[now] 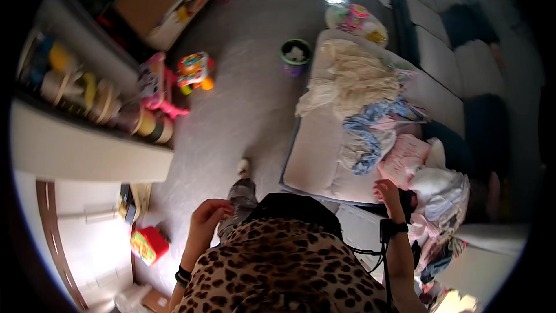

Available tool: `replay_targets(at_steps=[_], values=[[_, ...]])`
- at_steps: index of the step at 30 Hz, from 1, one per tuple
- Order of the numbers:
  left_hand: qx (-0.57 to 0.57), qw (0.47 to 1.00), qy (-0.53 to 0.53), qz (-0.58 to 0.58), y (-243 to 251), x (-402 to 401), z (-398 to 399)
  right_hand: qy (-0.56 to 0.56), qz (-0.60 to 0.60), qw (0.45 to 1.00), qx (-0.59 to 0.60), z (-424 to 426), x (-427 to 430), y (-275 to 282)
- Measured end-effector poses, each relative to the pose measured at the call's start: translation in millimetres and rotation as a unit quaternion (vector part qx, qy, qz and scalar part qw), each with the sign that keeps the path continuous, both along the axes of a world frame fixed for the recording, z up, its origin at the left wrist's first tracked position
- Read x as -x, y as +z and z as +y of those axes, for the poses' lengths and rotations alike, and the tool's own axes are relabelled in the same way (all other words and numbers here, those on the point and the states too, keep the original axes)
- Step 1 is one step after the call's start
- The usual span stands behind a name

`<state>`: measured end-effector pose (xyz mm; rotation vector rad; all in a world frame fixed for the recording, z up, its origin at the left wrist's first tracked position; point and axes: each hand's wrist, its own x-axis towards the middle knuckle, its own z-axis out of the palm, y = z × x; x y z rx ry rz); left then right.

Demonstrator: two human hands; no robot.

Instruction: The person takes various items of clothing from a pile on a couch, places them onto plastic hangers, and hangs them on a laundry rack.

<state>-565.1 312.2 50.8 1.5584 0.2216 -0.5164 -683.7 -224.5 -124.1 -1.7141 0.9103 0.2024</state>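
Observation:
My left hand (212, 216) hangs beside my hip with loosely curled fingers, and nothing shows in it. On the other side, my right hand (386, 192) is held over the near corner of the pale sofa seat (310, 156). Its fingers are half bent, and I see nothing held. Close to it in view lies a pink garment (404, 156). Beyond are a blue patterned cloth (369, 139) and a crumpled beige cloth (360, 80). White and grey clothes (441, 191) are heaped to the right.
Grey floor (243, 108) runs ahead, left of the sofa. On it stand a green-rimmed bin (295, 56), a toy activity table (193, 69), a pink child's chair (156, 82) and a red toy (149, 244). A laden shelf unit (91, 139) lines the left; white drawers (362, 226) stand at right.

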Motion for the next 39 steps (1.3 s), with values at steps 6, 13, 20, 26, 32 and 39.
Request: replay_targets(at_steps=[6, 13, 20, 26, 32, 39], values=[[-0.045, 0.999, -0.028, -0.008, -11.8, -141.1, 5.3, -0.058, 0.061, 0.996, -0.027, 41.4, -19.7, -34.6], [-0.047, 0.981, -0.177, -0.063, 18.1, -324.0, 15.2, -0.235, 0.175, 0.952, -0.09, 175.1, 20.3, -86.3], [-0.027, 0.974, -0.213, -0.08, 14.4, -474.7, 17.1, -0.316, 0.229, 0.907, -0.156, 304.8, 10.6, -81.1], [-0.018, 0.95, -0.296, -0.095, 17.5, -510.9, -40.7, -0.341, 0.262, 0.884, -0.184, 351.0, -29.0, -78.7], [-0.01, 0.932, -0.356, -0.074, 17.1, -536.1, -87.6, -0.095, 0.29, 0.949, -0.075, 314.4, -70.7, -124.4], [0.001, 0.948, -0.31, -0.07, -0.6, -608.2, -155.2, -0.184, 0.199, 0.957, -0.1, 182.7, -134.1, -205.1]])
